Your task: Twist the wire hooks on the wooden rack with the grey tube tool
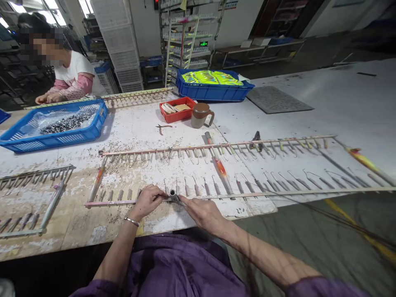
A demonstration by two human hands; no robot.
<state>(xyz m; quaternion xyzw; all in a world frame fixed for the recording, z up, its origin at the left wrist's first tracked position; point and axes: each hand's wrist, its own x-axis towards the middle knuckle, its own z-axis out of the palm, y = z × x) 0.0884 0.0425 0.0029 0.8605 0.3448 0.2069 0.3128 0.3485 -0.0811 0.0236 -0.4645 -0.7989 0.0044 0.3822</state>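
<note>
My left hand (150, 201), with a bracelet at its wrist, is closed in a pinch at the near rail of a long frame (117, 203); what its fingertips grip is too small to make out. My right hand (202, 211) is closed, its fingertips on a dark tubular piece (172, 194) with a round open end facing up. That piece sits at the near rail between both hands. Small grey rods with wire hooks (196, 189) are lined up along this rail. More hooked pieces (168, 155) hang along the far rail. An orange-marked crossbar (220, 168) joins the rails.
A second frame (52, 205) lies at left. Beyond are a blue basket of dark metal parts (100, 117), pliers (161, 128), a red box (168, 118), a brown mug (198, 117), a blue crate (213, 95) and a grey mat (278, 99). A co-worker (77, 74) works at far left.
</note>
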